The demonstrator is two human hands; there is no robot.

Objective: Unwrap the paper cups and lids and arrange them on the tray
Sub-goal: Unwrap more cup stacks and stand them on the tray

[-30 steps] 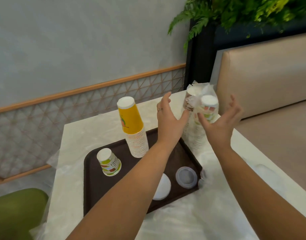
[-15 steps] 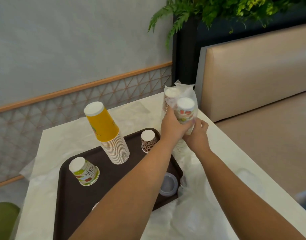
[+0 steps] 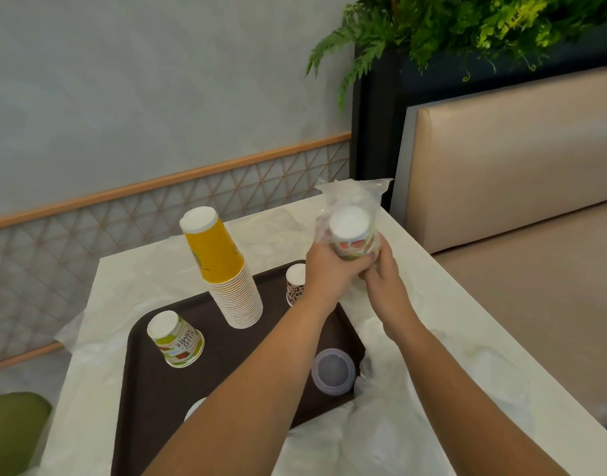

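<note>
Both hands (image 3: 355, 269) grip wrapped cups (image 3: 352, 233) above tray (image 3: 151, 389)

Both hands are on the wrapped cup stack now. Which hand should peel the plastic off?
Probably the left hand: it grips the wrapped cup stack high up, beside the loose plastic wrap at its top. The right hand holds lower down, so it is better placed to steady the stack.

This looks like a café or fast-food dining room. A padded tan booth seat (image 3: 521, 166) runs along a pale stone-look bench (image 3: 442, 304), with a dark planter of ferns (image 3: 466, 25) behind it. A brown serving tray (image 3: 151, 389) carries a tall stack of disposable yellow paper cups (image 3: 223, 266).
</note>
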